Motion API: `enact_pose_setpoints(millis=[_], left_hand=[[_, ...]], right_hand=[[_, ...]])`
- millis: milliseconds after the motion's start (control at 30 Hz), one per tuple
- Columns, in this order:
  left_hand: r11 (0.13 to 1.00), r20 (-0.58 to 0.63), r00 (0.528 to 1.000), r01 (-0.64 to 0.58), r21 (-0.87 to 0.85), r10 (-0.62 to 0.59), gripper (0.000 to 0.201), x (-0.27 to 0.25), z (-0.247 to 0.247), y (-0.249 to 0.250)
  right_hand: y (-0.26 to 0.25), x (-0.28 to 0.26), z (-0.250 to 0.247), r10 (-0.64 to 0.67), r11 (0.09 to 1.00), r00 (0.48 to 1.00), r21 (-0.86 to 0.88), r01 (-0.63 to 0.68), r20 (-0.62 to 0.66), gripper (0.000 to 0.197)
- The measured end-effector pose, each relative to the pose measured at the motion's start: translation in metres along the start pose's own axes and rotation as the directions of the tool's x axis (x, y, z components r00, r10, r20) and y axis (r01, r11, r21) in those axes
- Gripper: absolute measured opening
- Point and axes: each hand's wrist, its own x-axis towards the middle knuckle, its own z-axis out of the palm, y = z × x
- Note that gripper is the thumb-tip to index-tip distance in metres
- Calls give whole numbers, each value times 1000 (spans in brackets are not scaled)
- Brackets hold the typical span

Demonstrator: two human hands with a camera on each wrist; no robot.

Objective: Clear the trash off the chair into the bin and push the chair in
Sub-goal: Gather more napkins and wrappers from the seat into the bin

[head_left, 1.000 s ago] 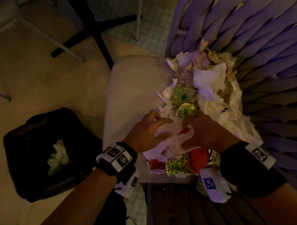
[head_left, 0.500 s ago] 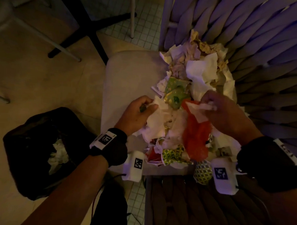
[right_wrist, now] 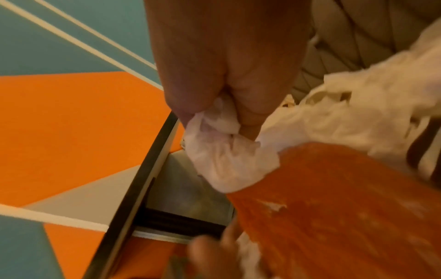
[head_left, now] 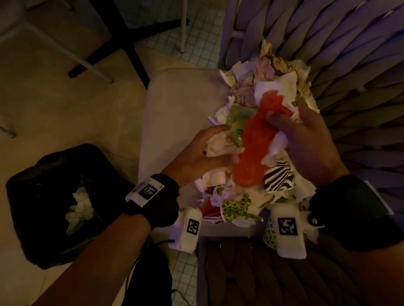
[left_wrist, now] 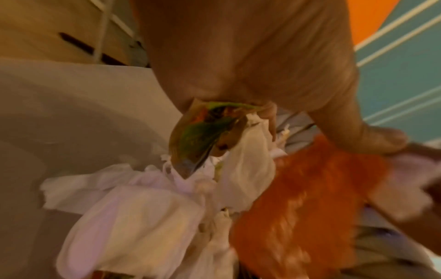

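We see a dim scene, so much of the trash (head_left: 263, 102) piled on the pale chair seat (head_left: 175, 110) blurs into one crumpled mass at the centre of the head view; individual scraps are hard to name. Our wrist cameras show blurred close-ups only. Our left hand (head_left: 196, 157) curls its fingers round white napkins (left_wrist: 245, 162) and a green wrapper (left_wrist: 198, 139). Our right hand (head_left: 305, 143) pinches a white tissue (right_wrist: 214, 136) together with a red-orange sheet (head_left: 254, 143) that hangs between both hands. A zebra-striped scrap (head_left: 278, 177) and a green dotted scrap (head_left: 235, 207) lie lower in the pile. The black bin (head_left: 43, 203), lower left, already holds a white wad (head_left: 80, 207). A woven chair back (head_left: 351, 55) fills the upper right, and dark table legs (head_left: 122, 38) cross the upper left.
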Motion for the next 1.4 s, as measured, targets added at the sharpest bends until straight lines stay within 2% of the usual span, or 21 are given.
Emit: enact_pose_setpoints(millis=[33,100,167,233,300,367,400,467,567,633,700,800,867,933,1067,1100,1167,1200,1267,1333,1400], left_hand=[[1000,37,999,1,9,-2,77,2,5,5],[997,72,997,-11,81,5,89,6,11,13],[993,44,998,-46,112,42,62,9,14,20],[990,-42,994,-101,100,105,31,7,11,27],[987,-123,991,-72,-141,54,10,6,2,32],[938,-190,981,-34,-345,-34,25,5,-12,30],[912,-215,973,-15,-410,-81,23,4,-19,29],[885,-242,964,-20,-465,-106,25,0,-31,27],[835,-145,988,-30,-549,-60,42,-10,-40,27],[817,-94,991,26,-577,-99,39,-16,-45,23],[870,-123,980,75,-488,-153,29,-24,-53,17],[910,-337,917,62,-409,-214,8,-41,-80,-1],[897,-416,869,70,-436,-269,20,-59,-105,-18],[884,-465,821,99,-457,-332,25,-85,-133,-40],[856,-586,676,133,-500,-447,19,-155,-194,-95],[848,-603,646,138,-511,-469,18,-174,-208,-109],[843,-624,612,137,-521,-485,16,-208,-233,-137],[850,-642,593,146,-506,-485,19,-223,-245,-152],[861,-680,545,185,-474,-491,26,-246,-268,-189],[856,-714,476,222,-468,-514,27,-260,-292,-238],[823,-713,410,290,-489,-568,43,-266,-313,-292]], right_hand=[[-4,0,7,13,997,1000,77,-14,22,13],[-13,0,23,36,950,997,307,-57,74,21],[-20,3,33,63,893,992,437,-104,108,34],[-27,5,40,61,884,989,452,-118,137,42],[-28,6,42,21,912,988,403,-82,152,39],[-24,6,42,-2,971,994,239,-23,108,27],[-20,5,44,5,993,997,118,-15,81,24],[-9,2,52,27,998,993,-59,-20,118,19],[13,2,76,46,973,976,-231,5,215,19],[22,2,99,39,952,963,-302,45,266,25],[25,0,125,21,933,937,-343,107,349,28],[25,0,165,4,915,879,-356,189,477,16],[25,-3,196,70,924,824,-348,160,563,18],[30,-7,229,164,936,765,-343,78,622,13],[48,-18,288,323,910,736,-409,-69,595,20],[54,-24,304,372,903,712,-408,-131,595,18],[70,-37,337,472,875,646,-406,-262,600,14],[82,-42,356,504,860,630,-415,-298,591,26],[108,-53,398,534,833,627,-480,-274,568,40],[138,-61,438,543,816,644,-521,-252,539,44],[167,-68,475,565,795,667,-536,-284,486,44]])
